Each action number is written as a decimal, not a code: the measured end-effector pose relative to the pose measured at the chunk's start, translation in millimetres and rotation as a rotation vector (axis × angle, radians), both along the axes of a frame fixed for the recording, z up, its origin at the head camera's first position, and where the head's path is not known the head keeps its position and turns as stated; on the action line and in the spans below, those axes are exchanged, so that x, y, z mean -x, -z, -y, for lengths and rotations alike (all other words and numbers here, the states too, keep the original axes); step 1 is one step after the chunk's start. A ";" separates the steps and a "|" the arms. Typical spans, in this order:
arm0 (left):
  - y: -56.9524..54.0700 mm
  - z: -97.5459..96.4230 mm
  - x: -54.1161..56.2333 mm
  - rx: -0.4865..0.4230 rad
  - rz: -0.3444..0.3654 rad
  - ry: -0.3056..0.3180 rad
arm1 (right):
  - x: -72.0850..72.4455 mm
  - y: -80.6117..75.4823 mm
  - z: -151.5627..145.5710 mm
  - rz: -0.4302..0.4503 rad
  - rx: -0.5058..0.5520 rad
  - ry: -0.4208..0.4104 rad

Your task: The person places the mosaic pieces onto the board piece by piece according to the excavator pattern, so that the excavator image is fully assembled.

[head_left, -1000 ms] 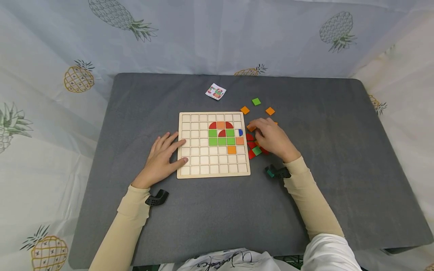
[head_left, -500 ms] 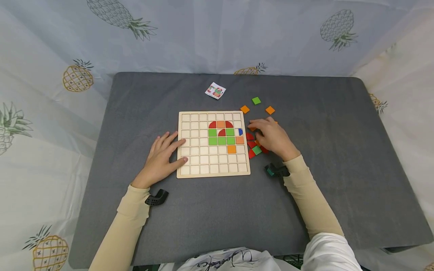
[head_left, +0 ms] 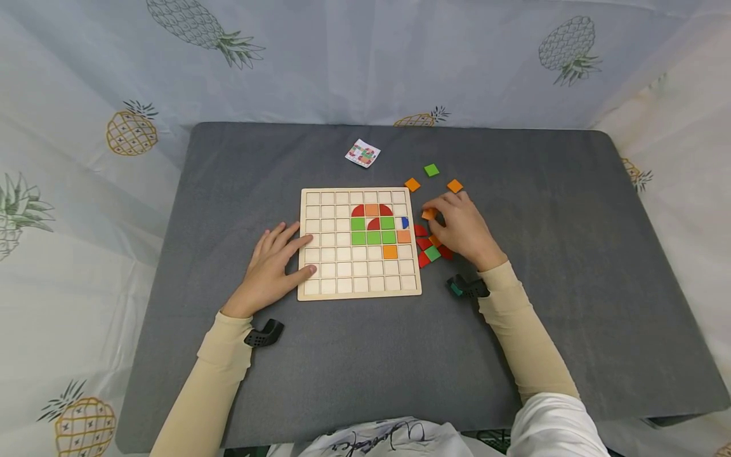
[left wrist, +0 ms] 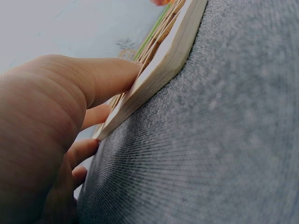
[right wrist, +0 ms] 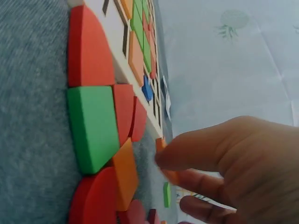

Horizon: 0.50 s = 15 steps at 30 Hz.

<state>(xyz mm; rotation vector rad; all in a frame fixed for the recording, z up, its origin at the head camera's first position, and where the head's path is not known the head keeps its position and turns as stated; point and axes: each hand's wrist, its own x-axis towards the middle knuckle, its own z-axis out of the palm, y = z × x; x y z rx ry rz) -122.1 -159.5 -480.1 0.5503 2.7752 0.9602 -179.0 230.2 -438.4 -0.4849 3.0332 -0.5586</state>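
Note:
A pale wooden grid board (head_left: 342, 254) lies on the grey table, with green, red, orange and blue tiles in its upper right squares. Spread fingers of my left hand (head_left: 268, 276) rest on the board's left edge; in the left wrist view the thumb (left wrist: 117, 77) presses on the rim. Just right of the board, my right hand (head_left: 462, 228) pinches an orange square tile (head_left: 429, 214) between thumb and fingers. The right wrist view has this orange tile (right wrist: 160, 144) partly hidden behind the thumb. Beneath that hand lie loose red tiles (head_left: 424, 243) and a green tile (head_left: 433, 253).
A small patterned card (head_left: 362, 153) lies behind the board. Beyond my right hand are a loose green tile (head_left: 431, 170) and two orange tiles, one (head_left: 412, 185) at the board's corner and another (head_left: 454, 186) farther right. A pineapple-print curtain (head_left: 320, 63) hangs around the table.
My right hand has shifted slightly right and drawn the orange tile a little away from the board, so more of it shows. My left hand and the board stay put.

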 end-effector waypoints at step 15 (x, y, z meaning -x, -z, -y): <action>-0.7 -0.6 -0.3 0.003 0.001 -0.005 | -13.8 -8.9 25.6 0.016 0.269 -0.177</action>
